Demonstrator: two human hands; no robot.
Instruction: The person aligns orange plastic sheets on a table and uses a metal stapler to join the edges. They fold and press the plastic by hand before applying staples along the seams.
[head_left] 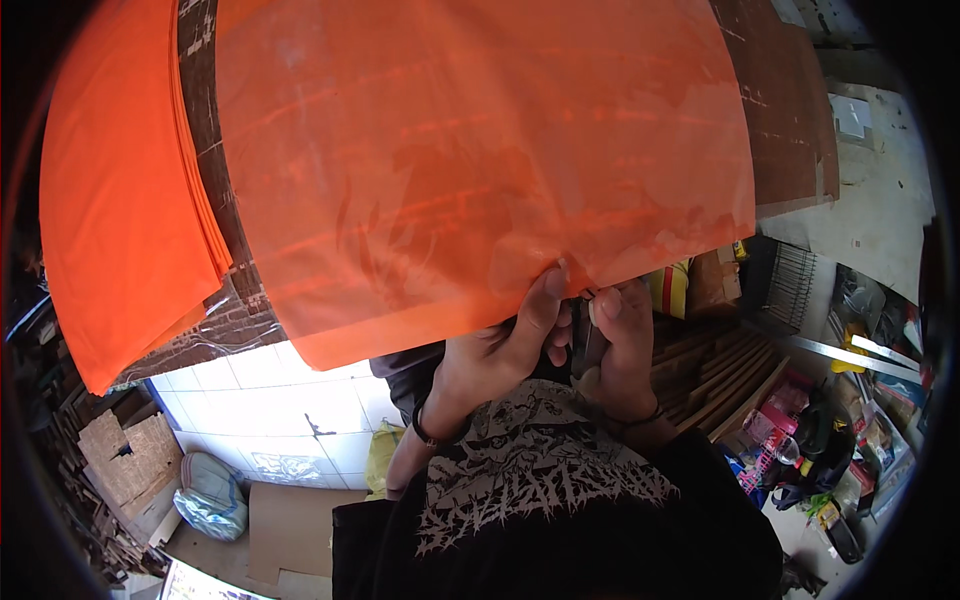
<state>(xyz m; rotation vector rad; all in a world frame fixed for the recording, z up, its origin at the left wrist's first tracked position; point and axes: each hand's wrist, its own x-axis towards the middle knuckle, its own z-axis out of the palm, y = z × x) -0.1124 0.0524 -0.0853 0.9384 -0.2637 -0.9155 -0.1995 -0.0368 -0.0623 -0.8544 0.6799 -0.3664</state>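
Note:
A thin, translucent orange sheet (480, 170) lies over a brown board, its near edge hanging toward me. My left hand (500, 345) pinches that edge, thumb on top and fingers curled beneath. Close beside it, my right hand (622, 345) is closed around a slim dark tool (588, 348), its upper end at the sheet's edge. The fingers hide most of this tool, so its kind is not clear. The sheet is puckered around the left thumb.
A folded stack of brighter orange sheets (130, 200) overhangs the board's left side. The brown worn board (785, 110) shows at the right. Below right are wooden strips (720, 385), a black wire rack (790, 285) and a pink basket (770, 430). A stuffed plastic sack (212, 497) sits lower left.

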